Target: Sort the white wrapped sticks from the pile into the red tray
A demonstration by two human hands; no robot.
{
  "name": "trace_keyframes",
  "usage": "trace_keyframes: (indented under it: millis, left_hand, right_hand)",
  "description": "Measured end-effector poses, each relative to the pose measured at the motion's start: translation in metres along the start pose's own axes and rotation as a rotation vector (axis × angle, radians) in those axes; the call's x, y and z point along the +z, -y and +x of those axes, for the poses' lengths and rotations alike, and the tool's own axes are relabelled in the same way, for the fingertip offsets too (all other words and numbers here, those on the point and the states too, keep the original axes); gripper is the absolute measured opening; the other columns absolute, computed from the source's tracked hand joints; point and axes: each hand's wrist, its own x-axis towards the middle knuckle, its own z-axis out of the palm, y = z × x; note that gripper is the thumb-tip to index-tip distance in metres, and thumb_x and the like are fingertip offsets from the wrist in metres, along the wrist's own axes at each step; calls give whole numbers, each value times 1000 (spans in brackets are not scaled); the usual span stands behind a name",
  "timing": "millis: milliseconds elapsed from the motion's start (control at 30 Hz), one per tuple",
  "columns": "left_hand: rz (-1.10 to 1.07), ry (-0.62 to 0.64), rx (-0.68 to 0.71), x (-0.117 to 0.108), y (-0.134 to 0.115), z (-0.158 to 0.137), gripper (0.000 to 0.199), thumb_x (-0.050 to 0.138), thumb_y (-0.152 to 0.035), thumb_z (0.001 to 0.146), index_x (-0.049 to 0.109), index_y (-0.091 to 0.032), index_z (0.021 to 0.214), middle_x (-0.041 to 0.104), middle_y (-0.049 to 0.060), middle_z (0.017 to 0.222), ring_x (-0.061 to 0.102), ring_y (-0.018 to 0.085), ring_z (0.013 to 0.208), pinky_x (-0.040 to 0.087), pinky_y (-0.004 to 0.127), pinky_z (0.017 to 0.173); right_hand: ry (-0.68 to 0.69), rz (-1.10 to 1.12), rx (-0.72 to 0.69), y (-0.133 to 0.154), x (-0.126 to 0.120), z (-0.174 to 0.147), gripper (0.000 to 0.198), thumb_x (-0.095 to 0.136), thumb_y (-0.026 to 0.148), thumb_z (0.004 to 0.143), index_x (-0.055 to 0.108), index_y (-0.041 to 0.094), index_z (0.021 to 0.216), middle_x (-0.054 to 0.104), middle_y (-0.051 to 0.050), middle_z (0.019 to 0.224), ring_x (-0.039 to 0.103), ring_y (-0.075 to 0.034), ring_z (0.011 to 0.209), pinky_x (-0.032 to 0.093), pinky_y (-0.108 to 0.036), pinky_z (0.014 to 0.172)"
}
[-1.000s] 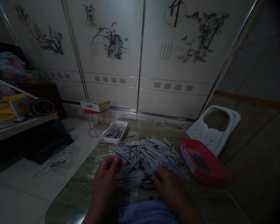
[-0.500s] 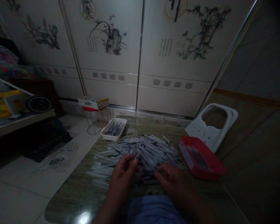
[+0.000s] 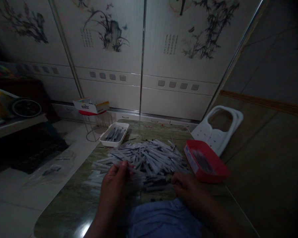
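A large heap of translucent whitish pens [image 3: 151, 155], several with dark ends, spreads over the green marbled table [image 3: 64, 201]. At the heap's near left side, my left hand [image 3: 115, 180] is closed, thumb against fingers, on a thin pale pen [image 3: 137, 171] that points right. My right hand [image 3: 186, 184] is curled shut by the heap's near right edge, beside several dark pieces [image 3: 155, 183]. It is smeared by motion, and what its fingers hold, if anything, is hidden.
A white tray [image 3: 126, 132] of pens stands at the table's far left, a red bin [image 3: 221, 173] with more pens at right. Behind the bin is a white folded chair [image 3: 215, 135]. A red stool [image 3: 91, 113] bears an open box [image 3: 85, 106]. Blue cloth [image 3: 161, 218] lies at the near edge.
My left hand has moved left, away from the heap's middle, with the pen between its fingers. My right hand has shifted slightly right. The whole view has turned a little.
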Motion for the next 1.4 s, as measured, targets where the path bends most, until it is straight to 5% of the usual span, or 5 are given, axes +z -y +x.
trace_keyframes:
  millis: [500,1400]
  left_hand:
    - [-11,-34,15,1,-4,-1,39,82,-50,70,69,-18,87,71,1,83,59,13,69,45,24,65]
    - [-133,-19,-86,12,6,-3,36,83,-44,70,65,-17,88,72,1,82,61,11,66,47,23,64]
  right_hand:
    - [76,-95,-17,7,15,0,6,60,19,83,63,22,85,68,-1,88,62,-17,83,31,-26,68]
    - [48,178,-140,4,-14,-12,10,55,22,91,64,22,86,66,1,85,62,-17,82,41,-27,70]
